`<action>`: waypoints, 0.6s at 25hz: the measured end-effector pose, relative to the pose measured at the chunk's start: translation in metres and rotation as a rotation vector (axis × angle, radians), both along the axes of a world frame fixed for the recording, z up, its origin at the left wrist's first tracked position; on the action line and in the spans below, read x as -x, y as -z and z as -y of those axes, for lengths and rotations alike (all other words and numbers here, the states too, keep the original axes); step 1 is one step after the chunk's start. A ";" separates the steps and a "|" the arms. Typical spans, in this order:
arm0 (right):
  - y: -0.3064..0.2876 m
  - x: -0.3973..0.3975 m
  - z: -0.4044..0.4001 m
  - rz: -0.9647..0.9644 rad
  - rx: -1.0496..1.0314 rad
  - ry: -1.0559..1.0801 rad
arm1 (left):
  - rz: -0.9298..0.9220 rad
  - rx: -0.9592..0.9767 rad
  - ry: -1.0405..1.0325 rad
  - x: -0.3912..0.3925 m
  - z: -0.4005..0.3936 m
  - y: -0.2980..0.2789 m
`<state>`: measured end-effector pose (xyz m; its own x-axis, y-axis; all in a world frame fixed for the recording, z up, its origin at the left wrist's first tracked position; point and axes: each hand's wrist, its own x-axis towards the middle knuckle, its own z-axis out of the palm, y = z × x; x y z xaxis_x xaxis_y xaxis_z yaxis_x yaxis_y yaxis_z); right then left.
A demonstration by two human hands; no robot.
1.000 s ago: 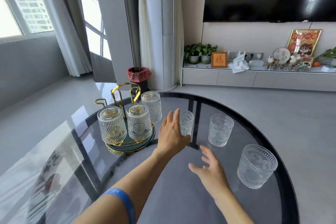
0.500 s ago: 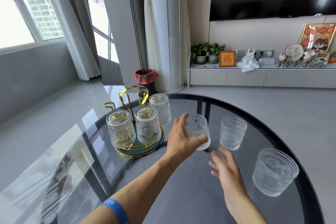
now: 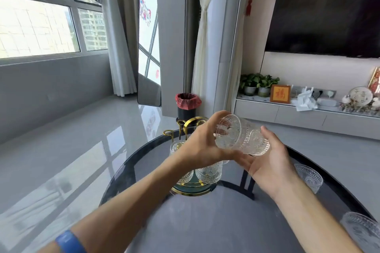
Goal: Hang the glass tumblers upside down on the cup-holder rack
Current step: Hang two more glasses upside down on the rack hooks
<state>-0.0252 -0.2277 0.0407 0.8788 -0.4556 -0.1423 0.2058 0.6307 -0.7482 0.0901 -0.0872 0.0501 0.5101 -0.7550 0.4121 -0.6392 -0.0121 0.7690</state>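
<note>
A ribbed glass tumbler [image 3: 240,134] lies tilted on its side in the air above the round table, its mouth toward me and to the left. My left hand [image 3: 202,146] grips it at the mouth end. My right hand [image 3: 267,160] cups its base end from below. Behind and under my left hand stands the gold cup-holder rack [image 3: 191,123] on its green tray, with upside-down tumblers [image 3: 208,173] on it, partly hidden by my hand. Two more tumblers stand upright on the table: one at the right [image 3: 309,176], one at the bottom right corner [image 3: 362,232].
The round dark glass table [image 3: 127,172] has a grey centre. Beyond it stands a black bin with a red liner [image 3: 188,104]. A low white cabinet [image 3: 287,113] with plants and ornaments runs along the right wall under a television.
My left hand has lifted a tumbler off the table and tipped it sideways. My right hand has come up under it. The camera view has tilted upward.
</note>
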 end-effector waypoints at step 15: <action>-0.067 -0.167 0.024 -0.172 1.160 0.275 | 0.540 -0.335 -0.371 -0.100 -0.030 0.041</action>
